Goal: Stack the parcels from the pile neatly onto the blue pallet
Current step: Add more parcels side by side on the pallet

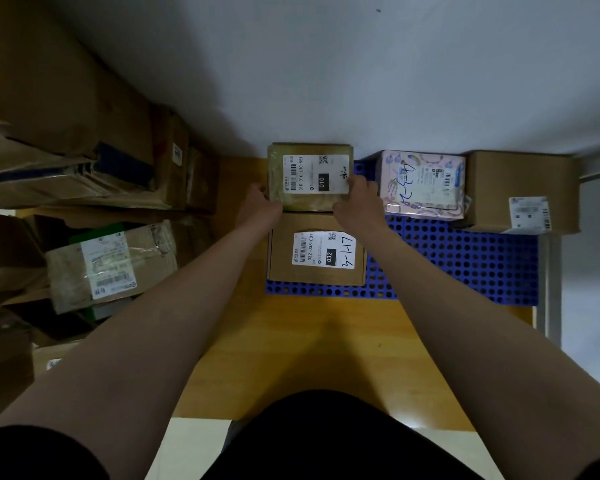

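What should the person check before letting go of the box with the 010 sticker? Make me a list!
1. Grip: left hand and right hand both hold the tape-wrapped brown parcel labelled 010 at its near corners: ok.
2. Parcel sitting flat on the blue perforated plastic pallet: cannot tell, its underside is hidden.
3. Squared with the flat brown cardboard box labelled 032 in front: ok, edges run parallel.
4. Clear of the pink patterned parcel: ok, a gap shows between.
5. Room left for more parcels: ok, bare pallet at the front right.

Four parcels (310,174) at one blue pallet (465,261)
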